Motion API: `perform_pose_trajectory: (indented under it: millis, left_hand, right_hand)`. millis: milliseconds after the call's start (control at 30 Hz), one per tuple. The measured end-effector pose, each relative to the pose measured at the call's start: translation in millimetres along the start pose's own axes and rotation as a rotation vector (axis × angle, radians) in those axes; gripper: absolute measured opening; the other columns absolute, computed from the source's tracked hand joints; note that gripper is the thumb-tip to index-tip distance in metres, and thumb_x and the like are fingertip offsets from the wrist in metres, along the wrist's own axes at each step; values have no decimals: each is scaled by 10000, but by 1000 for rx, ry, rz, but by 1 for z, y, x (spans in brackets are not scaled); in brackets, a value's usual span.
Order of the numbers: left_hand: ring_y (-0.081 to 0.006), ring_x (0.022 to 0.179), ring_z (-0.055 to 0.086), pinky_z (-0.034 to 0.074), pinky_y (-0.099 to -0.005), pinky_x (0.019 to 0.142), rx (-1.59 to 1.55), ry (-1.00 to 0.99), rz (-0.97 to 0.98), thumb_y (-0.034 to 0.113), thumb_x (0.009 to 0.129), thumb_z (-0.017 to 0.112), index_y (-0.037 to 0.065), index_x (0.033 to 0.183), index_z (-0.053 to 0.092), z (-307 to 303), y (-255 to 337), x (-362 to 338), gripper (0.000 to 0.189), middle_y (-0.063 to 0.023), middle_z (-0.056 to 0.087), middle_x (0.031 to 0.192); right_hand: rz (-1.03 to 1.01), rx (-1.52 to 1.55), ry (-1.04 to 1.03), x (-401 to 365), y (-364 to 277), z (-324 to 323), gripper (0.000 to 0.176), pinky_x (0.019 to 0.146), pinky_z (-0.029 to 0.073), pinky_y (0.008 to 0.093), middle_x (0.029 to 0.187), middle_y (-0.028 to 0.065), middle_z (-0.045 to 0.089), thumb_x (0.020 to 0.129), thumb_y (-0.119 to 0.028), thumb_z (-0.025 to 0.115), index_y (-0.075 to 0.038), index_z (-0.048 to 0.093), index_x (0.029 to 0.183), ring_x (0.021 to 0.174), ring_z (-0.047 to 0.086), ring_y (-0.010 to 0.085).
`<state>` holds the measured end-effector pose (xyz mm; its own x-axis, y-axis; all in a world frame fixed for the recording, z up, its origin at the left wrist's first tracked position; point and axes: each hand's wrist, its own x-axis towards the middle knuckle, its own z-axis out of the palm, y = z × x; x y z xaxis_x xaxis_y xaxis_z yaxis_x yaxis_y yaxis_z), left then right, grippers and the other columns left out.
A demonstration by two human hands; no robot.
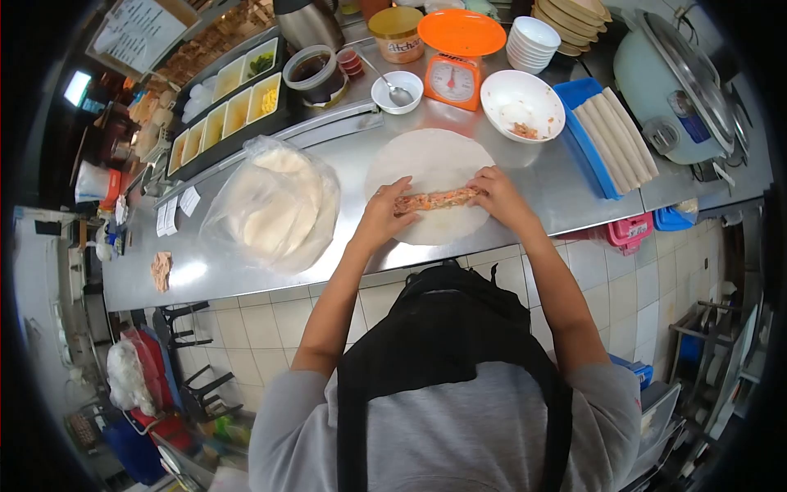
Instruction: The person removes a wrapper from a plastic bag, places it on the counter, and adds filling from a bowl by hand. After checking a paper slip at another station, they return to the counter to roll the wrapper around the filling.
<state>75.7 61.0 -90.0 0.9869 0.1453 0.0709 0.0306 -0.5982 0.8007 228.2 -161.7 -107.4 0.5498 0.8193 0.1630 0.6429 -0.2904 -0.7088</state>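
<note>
The left hand [385, 215] and right hand [502, 197] curl their fingers about opposite ends of the filling [438, 199]; how tightly, I cannot tell. This lumpy, orange-flecked strip crosses the thin, pale, round wrapper [430, 160], slightly near of centre. The wrapper nearly reaches the steel counter's [566, 184] near edge; bare metal opens rightward toward a blue plastic tray [592, 164]. Left sits a crinkled clear bag [223, 211].

I note a plain off-white wrapper [432, 153], mottled orange-pink filling [438, 199], orange scale [452, 82], blue tray [584, 146], plain black apron [434, 336], plain grey shirt [463, 426].
</note>
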Motion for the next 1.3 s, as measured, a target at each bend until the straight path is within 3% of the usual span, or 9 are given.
perform_pose_trajectory:
  millis: [67, 167, 267, 667, 733, 933, 1100, 1200, 1300]
  left_hand:
    - [-317, 1027, 550, 459, -367, 887, -80, -2, -90, 51, 668, 742, 55, 1272, 473, -4, -5, -7, 661, -176, 585, 1114]
    - [-262, 1014, 559, 467, -344, 870, -55, 18, -104, 72, 704, 732, 42, 1260, 491, 3, -10, -7, 607, -142, 605, 1107]
    - [-258, 975, 566, 464, -339, 868, -52, 92, -13, 71, 712, 724, 45, 1250, 508, 1, -11, -11, 580, -132, 627, 1061]
    - [-273, 978, 569, 467, -343, 855, -116, 64, -111, 54, 690, 719, 66, 1239, 527, -4, -25, -16, 582, -120, 640, 1066]
    - [-286, 895, 591, 466, -361, 829, -66, 240, 119, 49, 706, 709, 49, 1147, 596, -6, -20, -18, 455, -115, 646, 1007]
    - [-245, 866, 601, 458, -349, 758, 80, 191, 258, 123, 710, 706, 54, 879, 693, 6, -19, -7, 183, -40, 675, 917]
    - [-246, 806, 613, 467, -346, 724, 93, 257, 280, 102, 708, 702, 62, 850, 696, -3, -22, -7, 148, -47, 681, 861]
    - [-258, 797, 617, 477, -349, 727, -7, 210, 238, 96, 710, 700, 57, 859, 696, -7, -29, -14, 153, -64, 680, 851]
    - [-268, 811, 617, 485, -352, 734, -57, 224, 212, 96, 702, 705, 45, 854, 692, -10, -32, -17, 160, -82, 676, 877]
  right_hand:
    - [-110, -205, 117, 2, -18, 8, 350, 856, 383, 372, 902, 64, 582, 636, -210, 739, -76, 679, 954, 927, 519, 233]
    - [-175, -261, 60, 16, -31, 38, 314, 841, 358, 364, 881, 30, 581, 653, -258, 721, -96, 685, 920, 898, 525, 200]
    - [-173, -327, 58, 26, -44, 53, 279, 812, 351, 360, 855, 11, 574, 673, -251, 705, -104, 683, 909, 873, 528, 190]
    - [-103, -163, -8, 37, -69, 61, 234, 833, 351, 368, 861, 22, 615, 691, -206, 692, -142, 686, 916, 868, 556, 206]
    - [-82, -83, 71, 33, -53, 51, 199, 823, 364, 365, 854, 22, 629, 692, -194, 695, -139, 693, 884, 851, 564, 205]
    - [-37, -130, 209, 23, -36, 53, 63, 771, 398, 364, 785, 5, 649, 688, -157, 705, -124, 707, 742, 794, 573, 192]
    - [-60, -164, 298, 31, -53, 58, 64, 770, 396, 362, 770, -8, 647, 685, -165, 711, -125, 709, 736, 786, 568, 183]
    - [-57, -278, 172, 31, -51, 60, 80, 792, 379, 357, 783, -17, 651, 676, -179, 721, -132, 716, 741, 797, 566, 172]
    - [29, 76, 260, 24, -29, 49, 98, 822, 348, 359, 806, -24, 656, 663, -183, 732, -131, 722, 746, 808, 563, 160]
